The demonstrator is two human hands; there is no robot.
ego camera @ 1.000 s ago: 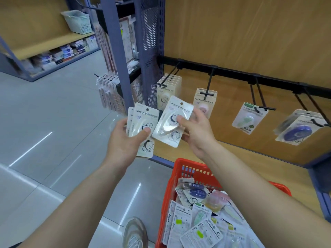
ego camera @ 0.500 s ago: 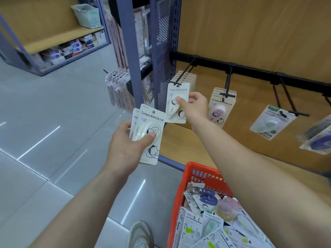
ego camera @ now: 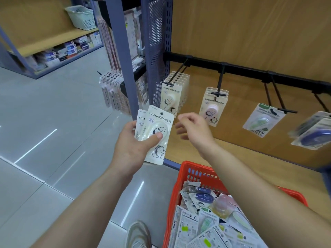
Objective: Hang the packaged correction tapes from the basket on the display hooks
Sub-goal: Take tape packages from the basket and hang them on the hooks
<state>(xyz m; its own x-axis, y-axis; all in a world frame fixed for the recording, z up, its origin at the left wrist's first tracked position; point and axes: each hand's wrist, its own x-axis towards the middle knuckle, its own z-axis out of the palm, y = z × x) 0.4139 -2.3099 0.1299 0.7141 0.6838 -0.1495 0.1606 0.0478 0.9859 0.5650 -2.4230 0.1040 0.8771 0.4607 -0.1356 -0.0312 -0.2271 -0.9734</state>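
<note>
**Hands apart: left hand point(ego camera: 132, 145) grips two cream correction tapes point(ego camera: 157, 133), right hand point(ego camera: 195, 129) empty**

Red basket point(ego camera: 189, 170) below holds many mixed packs point(ego camera: 189, 224). Black rail point(ego camera: 250, 68) carries the display hooks; the leftmost hook point(ego camera: 176, 72) bears matching cream packs point(ego camera: 170, 99). The held tapes sit under the left thumb; the right hand hangs just beside them, fingers loosely bent. Best to take the front one by a lower corner, keep it upright, line its hang hole point(ego camera: 161, 112) on the hook's tip, then slide it back.
</note>
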